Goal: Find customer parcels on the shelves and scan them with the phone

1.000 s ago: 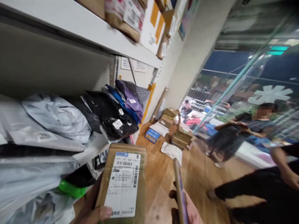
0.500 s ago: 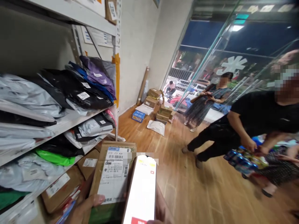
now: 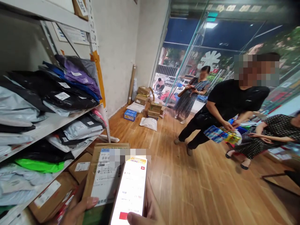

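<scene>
A brown cardboard parcel (image 3: 90, 187) with a white shipping label is gripped by my left hand (image 3: 82, 204), whose thumb lies along the label's lower left edge. In front of the parcel's right side, my right hand (image 3: 146, 207) holds a smartphone (image 3: 130, 190) with a bright, lit screen. My right thumb rests at the red button near the bottom of that screen. The phone covers the right part of the label. The fingers of my left hand behind the parcel are hidden.
At left, a white shelf rack (image 3: 70, 120) carries bagged parcels (image 3: 62, 97) and boxes (image 3: 47, 200). More boxes (image 3: 142, 100) and a white bag (image 3: 148, 124) sit on the floor by the wall. A standing person (image 3: 234, 97) holds drink packs (image 3: 215, 134); a seated person (image 3: 262, 137) is beside them. Another person (image 3: 192, 93) stands near the glass door.
My view has swung to the right, so the shelf has shifted left. The phone screen shows more content, and my right thumb now lies over its red button. The person in black is more upright.
</scene>
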`<control>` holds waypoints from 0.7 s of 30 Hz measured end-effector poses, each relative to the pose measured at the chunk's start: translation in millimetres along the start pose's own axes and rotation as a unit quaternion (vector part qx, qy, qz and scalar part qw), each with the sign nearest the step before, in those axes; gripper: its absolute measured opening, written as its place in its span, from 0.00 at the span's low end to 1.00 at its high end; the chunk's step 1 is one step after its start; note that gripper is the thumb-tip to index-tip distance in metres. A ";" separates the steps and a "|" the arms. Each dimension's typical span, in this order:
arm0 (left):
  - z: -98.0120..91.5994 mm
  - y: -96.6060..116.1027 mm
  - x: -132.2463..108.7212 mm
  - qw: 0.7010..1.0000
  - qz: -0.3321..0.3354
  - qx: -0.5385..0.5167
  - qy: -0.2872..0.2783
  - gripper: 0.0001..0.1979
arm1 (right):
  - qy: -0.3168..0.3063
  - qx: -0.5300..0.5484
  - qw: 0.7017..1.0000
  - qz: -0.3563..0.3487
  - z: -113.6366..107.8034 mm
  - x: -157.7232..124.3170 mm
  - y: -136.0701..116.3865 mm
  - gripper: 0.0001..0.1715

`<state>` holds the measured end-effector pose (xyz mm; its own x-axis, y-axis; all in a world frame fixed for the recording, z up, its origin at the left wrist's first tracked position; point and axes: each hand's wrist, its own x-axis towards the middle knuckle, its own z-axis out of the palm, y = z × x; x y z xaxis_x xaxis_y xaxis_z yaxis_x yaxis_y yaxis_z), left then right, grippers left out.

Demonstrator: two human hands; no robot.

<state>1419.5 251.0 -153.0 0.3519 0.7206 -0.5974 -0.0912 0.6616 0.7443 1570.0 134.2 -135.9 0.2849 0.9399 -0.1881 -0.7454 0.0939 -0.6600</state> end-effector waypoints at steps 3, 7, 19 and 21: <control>-1.3 -2.6 0.0 1.000 0.017 -0.001 0.026 0.33 | 0.008 0.002 1.000 -0.017 -0.5 0.9 3.5 0.81; 1.0 0.7 0.6 0.998 0.044 0.002 0.033 0.30 | 0.017 -0.001 1.000 -0.020 -0.3 1.5 3.5 0.81; 18.9 15.9 -3.1 0.997 0.027 -0.036 0.065 0.23 | -0.006 -0.004 1.000 -0.008 -3.0 7.5 -7.4 0.79; 22.8 17.3 -2.8 0.997 0.029 -0.052 0.054 0.28 | -0.012 -0.010 1.000 -0.011 -3.9 8.8 -9.3 0.77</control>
<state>1438.2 255.7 -131.7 0.2410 0.7724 -0.5876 -0.2069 0.6324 0.7465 1581.8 140.3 -134.2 0.2865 0.9452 -0.1563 -0.7274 0.1085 -0.6776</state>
